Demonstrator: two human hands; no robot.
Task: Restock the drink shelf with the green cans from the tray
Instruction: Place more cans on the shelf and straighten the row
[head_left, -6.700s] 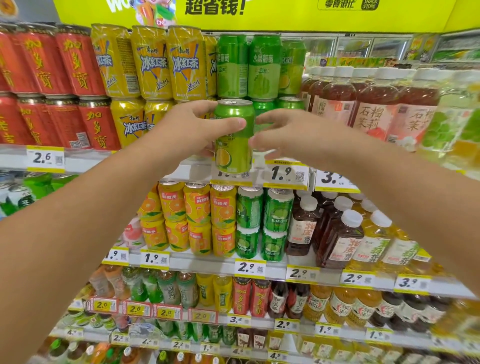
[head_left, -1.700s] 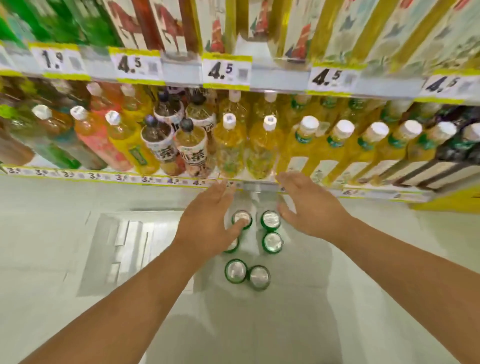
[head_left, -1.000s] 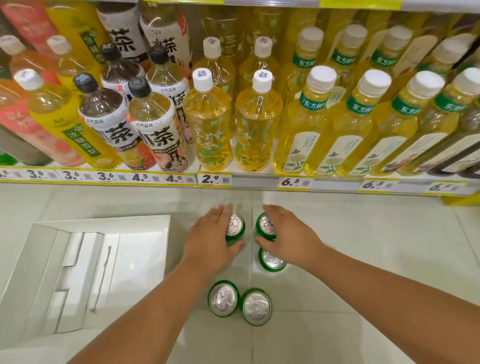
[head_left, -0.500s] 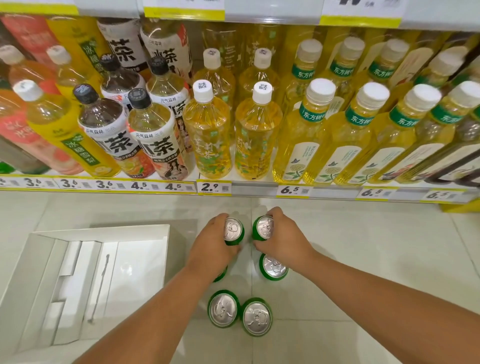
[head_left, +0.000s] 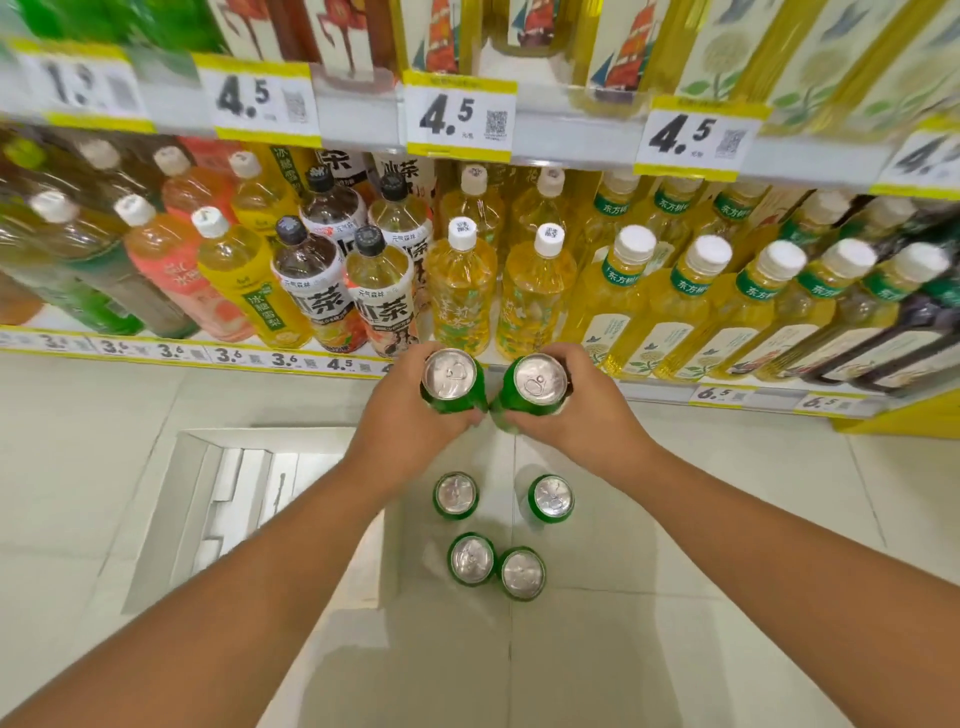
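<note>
My left hand (head_left: 410, 421) is shut on a green can (head_left: 450, 375) with a silver top, held above the floor. My right hand (head_left: 576, 418) grips a second green can (head_left: 538, 382) right beside it; the two cans nearly touch at their lower ends. Below my hands, several more green cans stand upright on the pale floor: one at the left (head_left: 455, 494), one at the right (head_left: 551, 498), and a touching pair nearer me (head_left: 471, 559), (head_left: 522, 572). The shelf with green cans is out of view.
An empty white cardboard tray (head_left: 197, 519) lies on the floor to the left of the cans. The bottom shelf (head_left: 660, 391) ahead is packed with yellow and brown tea bottles (head_left: 460, 291). Price tags (head_left: 460, 122) line the shelf edge above.
Both hands closed on the two far cans and lifted them off the floor. The view has tilted up, showing the shelf above.
</note>
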